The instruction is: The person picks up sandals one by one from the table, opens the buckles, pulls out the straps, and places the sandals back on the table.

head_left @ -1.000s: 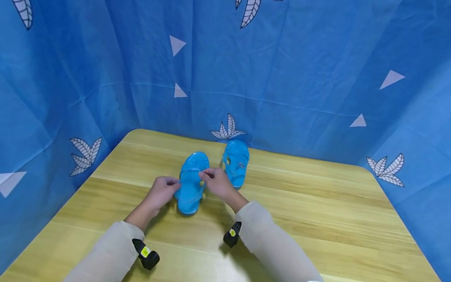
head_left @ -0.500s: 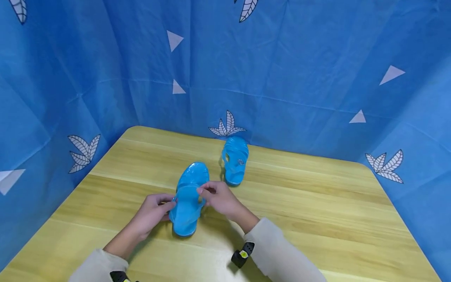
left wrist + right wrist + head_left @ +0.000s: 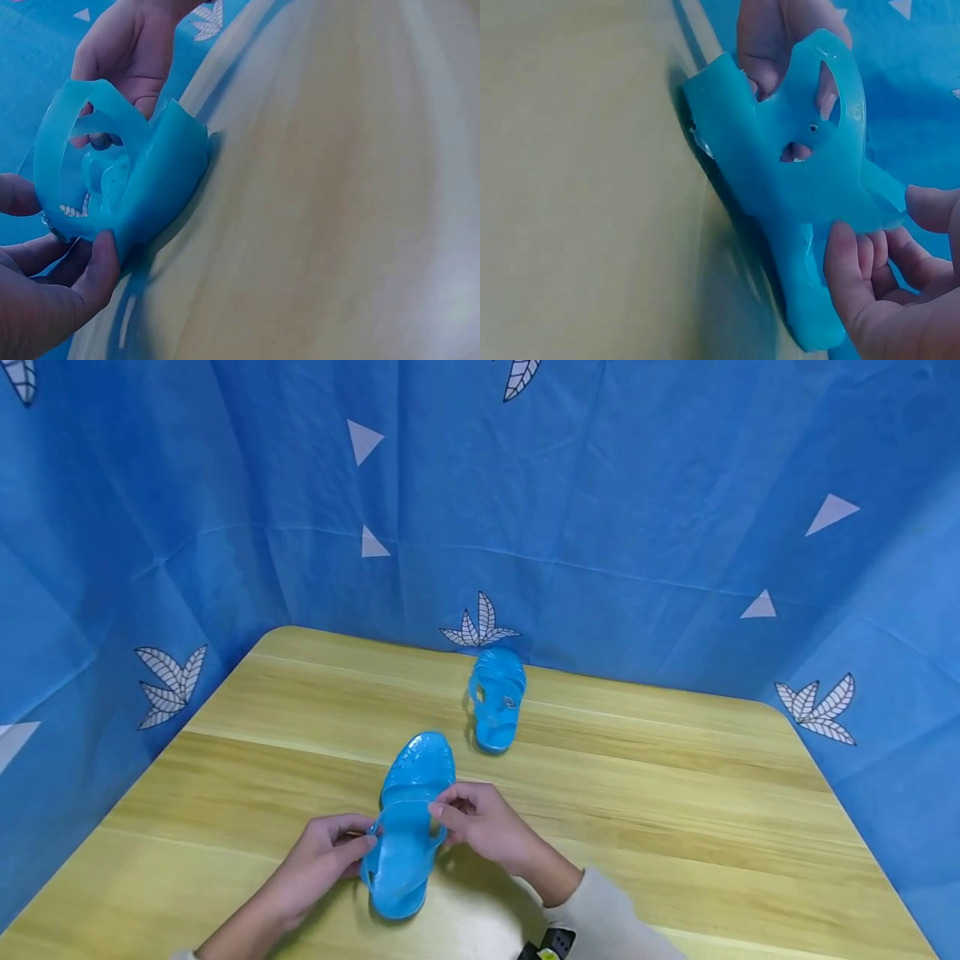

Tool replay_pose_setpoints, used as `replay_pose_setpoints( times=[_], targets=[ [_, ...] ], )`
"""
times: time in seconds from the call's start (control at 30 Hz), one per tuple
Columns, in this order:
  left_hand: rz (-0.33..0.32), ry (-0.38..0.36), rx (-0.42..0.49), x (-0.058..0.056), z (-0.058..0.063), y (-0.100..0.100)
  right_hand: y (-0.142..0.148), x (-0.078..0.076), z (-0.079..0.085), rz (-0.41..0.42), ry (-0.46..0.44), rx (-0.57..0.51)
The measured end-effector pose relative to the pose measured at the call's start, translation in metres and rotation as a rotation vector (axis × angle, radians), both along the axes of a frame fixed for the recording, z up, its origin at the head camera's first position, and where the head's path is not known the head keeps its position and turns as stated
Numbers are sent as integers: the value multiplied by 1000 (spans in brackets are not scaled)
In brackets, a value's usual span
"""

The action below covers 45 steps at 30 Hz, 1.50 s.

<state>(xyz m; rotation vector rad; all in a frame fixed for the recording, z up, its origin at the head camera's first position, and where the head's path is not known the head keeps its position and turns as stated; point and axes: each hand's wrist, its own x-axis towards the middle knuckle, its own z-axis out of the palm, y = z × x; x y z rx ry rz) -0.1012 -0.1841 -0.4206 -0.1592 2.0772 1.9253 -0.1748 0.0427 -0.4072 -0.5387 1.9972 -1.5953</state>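
A translucent blue plastic sandal (image 3: 408,835) lies toward the front of the table, its toe end pointing away from me. My left hand (image 3: 318,860) pinches its strap on the left side, thumb above and fingers under. On the opposite side my right hand (image 3: 487,831) pinches the upper strap near the foot opening. In the left wrist view the heel end of the sandal (image 3: 169,165) sits close over the tabletop. The right wrist view has the strap (image 3: 847,187) between thumb and fingers of my right hand (image 3: 900,292).
A matching blue sandal (image 3: 497,702) with a small ornament on its strap stands near the table's back edge. The wood-grain table (image 3: 675,827) ends at a blue curtain (image 3: 637,510) with leaf and triangle prints, which runs along the back and sides.
Both hands have brought the held sandal nearer to me, away from the other sandal. Their grips on its straps look much the same. The other sandal stays by the back edge.
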Motion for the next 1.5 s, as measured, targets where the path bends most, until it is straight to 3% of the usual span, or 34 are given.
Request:
replay_pose_setpoints(
  times=[0.27, 0.63, 1.07, 1.5],
  targets=[
    [-72, 7, 10, 12, 2, 11, 20, 19, 4, 4, -33, -35],
    [-173, 21, 11, 11, 3, 28, 44, 30, 3, -38, -73, -78],
    [-254, 32, 2, 3, -1, 55, 75, 43, 6, -65, -81, -122],
    [-279, 35, -3, -13, -1, 86, 99, 42, 1, -214, -81, -115]
  ],
)
